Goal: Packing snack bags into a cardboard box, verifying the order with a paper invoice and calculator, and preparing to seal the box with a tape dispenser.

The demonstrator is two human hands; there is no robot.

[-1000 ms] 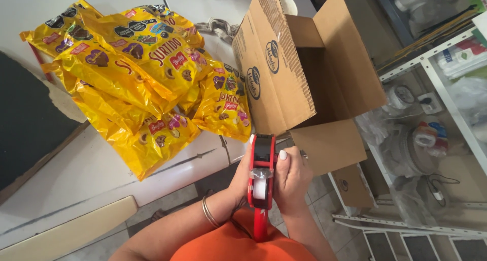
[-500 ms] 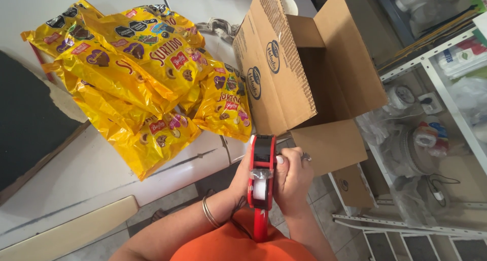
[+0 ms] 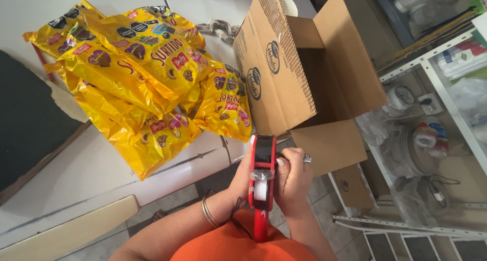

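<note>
A: Item: red label gun (image 3: 262,177), clamped between my left hand (image 3: 242,177) and right hand (image 3: 293,180), just off the tabletop's (image 3: 91,174) near edge.

B: Risk?

A: Roll could jam under my fingers; cardboard box (image 3: 304,73) overhangs, may tip.

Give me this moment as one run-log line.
left hand: grips red label gun | right hand: on its side | open cardboard box ahead | yellow snack bags piled on table

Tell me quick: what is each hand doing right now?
Left hand: closed on the red label gun, gripping its left side.
Right hand: closed on the same label gun, fingers wrapped over its right side.
</note>
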